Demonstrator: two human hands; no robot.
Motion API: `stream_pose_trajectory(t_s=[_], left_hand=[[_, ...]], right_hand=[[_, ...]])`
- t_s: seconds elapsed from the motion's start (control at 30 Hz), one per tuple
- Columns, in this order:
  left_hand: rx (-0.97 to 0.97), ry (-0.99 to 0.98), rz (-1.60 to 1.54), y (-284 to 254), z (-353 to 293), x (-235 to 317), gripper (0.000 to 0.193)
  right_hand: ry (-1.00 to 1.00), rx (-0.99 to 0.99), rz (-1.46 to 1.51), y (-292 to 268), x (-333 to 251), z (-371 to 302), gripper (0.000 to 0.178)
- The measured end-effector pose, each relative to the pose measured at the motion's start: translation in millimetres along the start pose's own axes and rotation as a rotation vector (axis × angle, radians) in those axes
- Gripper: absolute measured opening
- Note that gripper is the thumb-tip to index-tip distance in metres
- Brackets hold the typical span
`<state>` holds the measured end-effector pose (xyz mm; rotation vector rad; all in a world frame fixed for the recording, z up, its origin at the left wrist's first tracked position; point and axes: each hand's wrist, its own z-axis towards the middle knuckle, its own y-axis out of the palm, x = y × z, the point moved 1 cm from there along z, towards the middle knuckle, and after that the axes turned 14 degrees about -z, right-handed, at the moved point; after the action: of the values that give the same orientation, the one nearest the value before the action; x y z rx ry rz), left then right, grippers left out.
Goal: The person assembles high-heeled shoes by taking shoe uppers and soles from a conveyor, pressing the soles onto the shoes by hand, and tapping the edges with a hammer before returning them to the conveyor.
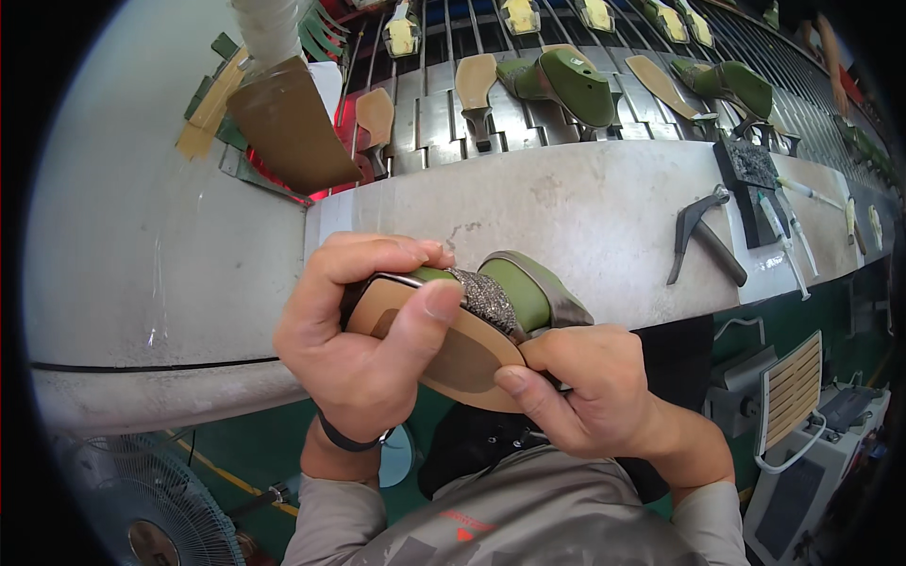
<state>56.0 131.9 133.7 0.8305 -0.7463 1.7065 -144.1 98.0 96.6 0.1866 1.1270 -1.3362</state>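
Note:
Above the near edge of the bench I hold a shoe built on a green last [525, 294]. A band of dark glitter material [486, 300] crosses it, and its tan sole [467, 354] is tilted toward me. My left hand [354, 330] is wrapped round one end, thumb pressed on the sole and fingers over the far side. At the sole's other end, my right hand [599, 387] pinches the edge between thumb and bent fingers. Whether those fingers also grip a small piece cannot be made out.
On the white bench [425, 208] lie a dark lasting tool [706, 241], a black block [748, 168] and several syringes [781, 241]. Beyond, a slatted metal conveyor [528, 118] carries heeled soles [475, 85] and shoes on green lasts [574, 90]. A brown board [291, 127] stands at left, a fan [151, 509] below.

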Motion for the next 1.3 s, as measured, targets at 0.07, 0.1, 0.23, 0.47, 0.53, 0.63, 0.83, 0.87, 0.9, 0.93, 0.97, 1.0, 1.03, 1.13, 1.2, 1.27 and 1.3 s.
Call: stream_pose_trajectory(t_s=[0.07,0.1,0.23,0.47,0.53,0.63,0.83,0.87,0.9,0.93,0.97,1.0,1.03,1.13,1.2,1.27,1.3], left_hand=[[0.002,-0.074,0.009,2.0,11.6,3.0,0.018],[0.003,-0.151,0.01,4.6,21.1,2.7,0.019],[-0.046,-0.336,-0.494,24.5,80.4,-18.7,0.033],[-0.249,-0.368,-0.602,58.0,109.4,-59.7,0.038],[-0.219,-0.436,-0.639,66.1,111.5,-61.3,0.036],[-0.183,-0.542,-0.676,69.1,113.7,-57.8,0.034],[-0.282,-0.431,-0.648,59.2,117.0,-62.6,0.04],[-0.284,-0.412,-0.687,55.2,115.3,-66.7,0.041],[-0.287,-0.391,-0.725,50.6,114.3,-69.1,0.043],[-0.289,-0.4,-0.714,46.9,113.5,-70.1,0.045],[-0.315,-0.405,-0.709,41.2,113.0,-72.5,0.047],[-0.306,-0.406,-0.734,36.1,109.5,-72.6,0.048],[-0.299,-0.41,-0.766,34.4,106.9,-74.1,0.049],[-0.329,-0.401,-0.791,36.1,103.4,-80.0,0.049],[-0.389,-0.344,-0.791,40.2,101.5,-79.0,0.048],[-0.464,-0.257,-0.717,61.8,101.5,-64.2,0.049],[-0.522,-0.166,-0.624,71.2,99.3,-60.5,0.05]], right_hand=[[0.045,-0.001,0.002,-1.5,1.0,2.5,0.016],[0.094,-0.004,-0.002,-2.8,2.1,3.8,0.017],[0.441,0.045,0.278,-14.5,14.1,21.2,0.025],[0.529,-0.153,0.411,-55.6,36.4,15.1,0.026],[0.51,-0.029,0.491,-59.5,19.4,17.4,0.027],[0.472,0.016,0.451,-50.0,30.4,13.3,0.028],[0.441,0.073,0.419,-22.3,56.4,10.1,0.029],[0.461,0.05,0.394,-20.8,56.4,10.1,0.028],[0.461,0.075,0.401,-18.1,54.5,11.7,0.028],[0.445,0.032,0.311,-15.3,51.7,14.0,0.026],[0.431,-0.01,0.219,-14.5,49.6,15.7,0.025],[0.433,0.011,0.231,-15.3,46.6,18.5,0.025],[0.427,-0.035,0.163,-18.6,44.6,21.3,0.024],[0.379,0.032,0.028,-25.3,50.6,19.7,0.026],[0.237,0.232,-0.152,-39.1,53.6,27.8,0.038],[0.092,0.29,-0.054,-63.2,51.5,41.7,0.059],[0.097,0.264,-0.014,-71.6,48.2,49.7,0.062]])
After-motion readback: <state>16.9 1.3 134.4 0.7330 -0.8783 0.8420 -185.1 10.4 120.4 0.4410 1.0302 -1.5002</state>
